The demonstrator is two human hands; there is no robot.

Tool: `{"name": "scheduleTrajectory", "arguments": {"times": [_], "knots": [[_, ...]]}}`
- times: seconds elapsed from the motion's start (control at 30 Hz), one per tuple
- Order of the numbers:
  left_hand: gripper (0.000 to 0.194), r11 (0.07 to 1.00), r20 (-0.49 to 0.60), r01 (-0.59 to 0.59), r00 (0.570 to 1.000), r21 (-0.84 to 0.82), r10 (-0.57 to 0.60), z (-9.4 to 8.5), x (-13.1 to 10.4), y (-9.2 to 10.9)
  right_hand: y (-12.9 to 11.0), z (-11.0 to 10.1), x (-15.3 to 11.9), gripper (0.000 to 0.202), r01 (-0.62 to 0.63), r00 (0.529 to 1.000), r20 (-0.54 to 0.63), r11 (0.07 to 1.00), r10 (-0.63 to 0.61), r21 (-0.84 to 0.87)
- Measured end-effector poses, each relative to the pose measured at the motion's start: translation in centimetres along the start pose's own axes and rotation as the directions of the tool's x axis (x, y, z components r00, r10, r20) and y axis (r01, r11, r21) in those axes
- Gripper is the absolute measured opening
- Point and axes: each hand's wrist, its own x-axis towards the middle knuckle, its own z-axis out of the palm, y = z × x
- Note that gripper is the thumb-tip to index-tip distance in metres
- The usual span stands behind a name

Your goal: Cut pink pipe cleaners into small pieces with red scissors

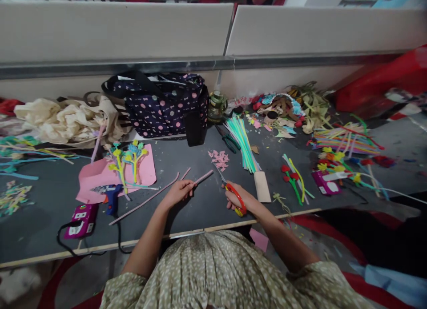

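Pinched in my left hand [180, 193] is a pink pipe cleaner [204, 177], its free end pointing toward the scissors. My right hand [240, 197] grips red-and-yellow scissors [235, 194], whose blades point up and to the left, apart from that end. Just beyond the blades lies a small heap of cut pink pieces [219, 159]. More pink pipe cleaner lengths [147, 202] rest on the dark table beside my left hand.
Left of me are a blue glue gun [113, 198], a purple power strip [81, 221] and pink sheet [90, 178] with pipe-cleaner flowers. Behind stand a patterned bag [160, 106] and pliers [230, 142]. A bundle of pipe cleaners [243, 144] lies right.
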Motion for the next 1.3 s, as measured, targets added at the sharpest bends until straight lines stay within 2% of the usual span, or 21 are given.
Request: {"name": "scheduleTrajectory", "arguments": {"times": [0.13,0.3,0.43,0.53,0.7,0.9,1.1,1.3], "knots": [[0.047,0.999,-0.030,0.012,0.999,-0.035,-0.013,0.1,-0.1,-0.3,1.5,-1.0,0.2,0.046,0.018,0.994,0.103,0.977,-0.041,0.211],[0.048,0.998,-0.060,0.004,0.998,-0.068,-0.008,0.2,-0.1,0.1,0.8,-1.2,0.3,0.044,-0.049,0.989,0.148,0.960,0.008,0.277],[0.049,0.996,-0.070,0.020,0.997,-0.083,-0.026,0.2,-0.3,0.4,-0.6,-1.2,1.1,0.039,-0.029,0.987,0.159,0.961,-0.016,0.277],[0.049,0.995,-0.076,0.018,0.997,-0.098,-0.025,0.2,-0.5,0.5,-0.9,-1.8,1.1,0.038,-0.026,0.993,0.120,0.963,-0.007,0.269],[0.048,0.995,-0.084,0.008,0.996,-0.101,-0.017,0.2,-0.5,0.6,0.4,-2.6,-0.1,0.037,-0.017,0.996,0.090,0.973,-0.004,0.229],[0.048,0.995,-0.039,0.013,0.999,-0.095,-0.016,0.7,0.1,1.0,2.1,-2.0,-0.6,0.033,0.051,0.991,0.117,0.995,-0.060,0.080],[0.048,0.997,-0.014,0.025,1.000,-0.079,-0.026,0.9,0.4,1.2,1.8,-1.3,-0.8,0.031,0.061,0.992,0.111,0.998,-0.064,0.032],[0.045,0.997,0.014,0.038,0.999,-0.067,-0.037,1.2,0.5,1.4,1.2,-1.1,-1.2,0.013,0.081,0.990,0.112,0.997,-0.081,0.003]]}}
